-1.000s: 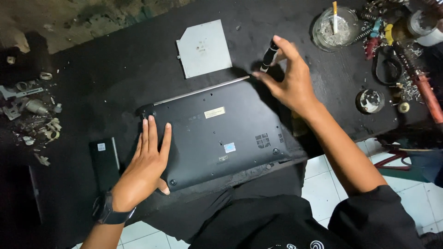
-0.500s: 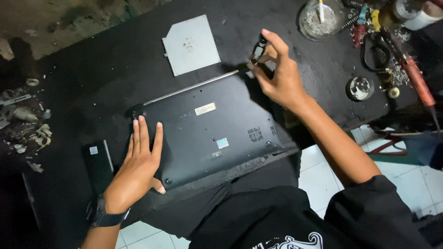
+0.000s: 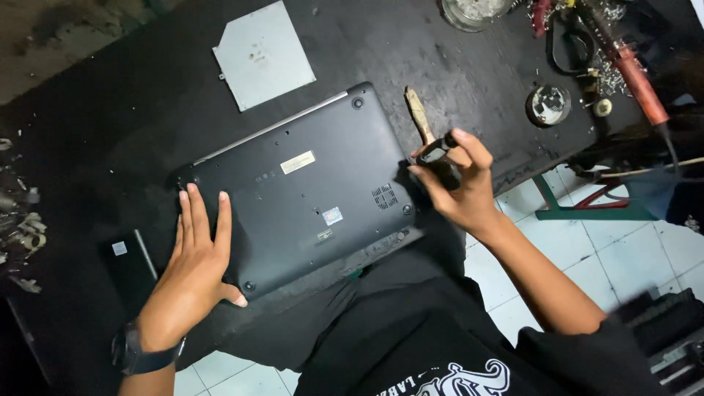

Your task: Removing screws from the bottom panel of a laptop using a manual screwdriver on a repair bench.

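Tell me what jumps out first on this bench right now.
A dark laptop lies bottom-up mid-table, the left hand flat on its near-left corner. At its right edge the right hand grips a black-handled tool. A grey metal plate lies beyond the laptop, with a red-handled soldering iron far right.

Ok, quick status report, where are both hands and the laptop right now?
Left hand flat on the upturned laptop, left end. Right hand grips a dark tool at the laptop's right edge. Brush lies just beyond; nothing on the laptop's base.
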